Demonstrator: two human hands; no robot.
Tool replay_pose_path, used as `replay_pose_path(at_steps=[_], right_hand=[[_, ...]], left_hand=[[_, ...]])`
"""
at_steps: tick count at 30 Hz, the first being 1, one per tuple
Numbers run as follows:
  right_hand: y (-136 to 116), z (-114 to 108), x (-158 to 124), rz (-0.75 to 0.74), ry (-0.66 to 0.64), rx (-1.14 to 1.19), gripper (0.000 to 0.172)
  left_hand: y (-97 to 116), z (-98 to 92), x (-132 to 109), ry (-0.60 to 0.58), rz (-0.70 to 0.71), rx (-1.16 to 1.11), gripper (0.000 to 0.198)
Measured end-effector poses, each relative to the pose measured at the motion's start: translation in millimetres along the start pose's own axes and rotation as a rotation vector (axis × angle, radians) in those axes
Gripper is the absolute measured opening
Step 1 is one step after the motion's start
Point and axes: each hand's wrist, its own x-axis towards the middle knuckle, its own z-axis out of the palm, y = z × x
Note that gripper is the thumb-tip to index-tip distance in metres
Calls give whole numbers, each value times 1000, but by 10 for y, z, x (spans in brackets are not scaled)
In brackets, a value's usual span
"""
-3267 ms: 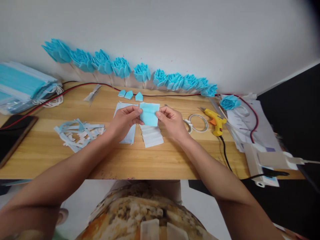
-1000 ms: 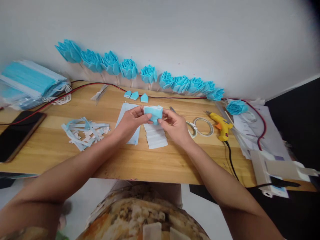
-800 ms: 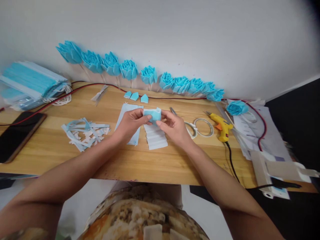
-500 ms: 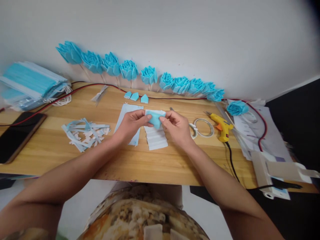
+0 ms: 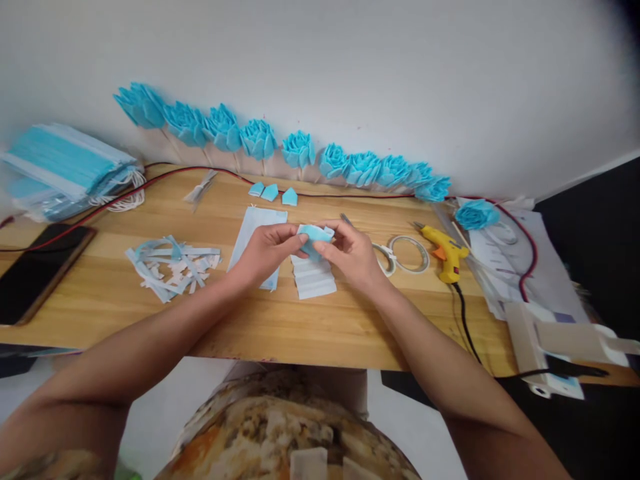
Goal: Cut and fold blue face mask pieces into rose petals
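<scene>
Between my two hands is a small light-blue piece of face mask fabric (image 5: pixel 315 235), its upper edge pale and curled. My left hand (image 5: pixel 273 250) pinches its left side with thumb and fingers. On the right side, my right hand (image 5: pixel 350 252) pinches it the same way, thumb in front. Below the hands lies a pleated white strip (image 5: pixel 315 280) on the table. A flat pale-blue mask sheet (image 5: pixel 250 233) is partly hidden behind my left hand. Several small folded blue pieces (image 5: pixel 270 193) sit farther back.
Blue fabric flowers (image 5: pixel 299 149) line the wall. A yellow glue gun (image 5: pixel 450 257) and tape rolls (image 5: pixel 410 255) stand right, near a power strip (image 5: pixel 537 347). To the left are scraps (image 5: pixel 175 267), a phone (image 5: pixel 40 273) and stacked masks (image 5: pixel 70 160). A red-black cable (image 5: pixel 200 169) crosses the back.
The blue fabric piece has curled and bunched between my fingers, with its top edge now rounded. My hands have come slightly closer together.
</scene>
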Motion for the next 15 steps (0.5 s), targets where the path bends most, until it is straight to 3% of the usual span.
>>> replay_pose_path(at_steps=[4,10,13,15], right_hand=[[-56,-7,-13,-69,46,-96,15],[-163,-12,-38,-446,70,-284,4],[-149,-23,-44,-534,118,-317,8],[-128,-47,-36,-500,204,-302,8]], left_hand=[[-16,-16,-17,-6,105,190,30],[-77,-13,-67,10,399,549,23],[-80,-13,-61,42,439,573,19],[-63,-32,-48,147,454,518,16]])
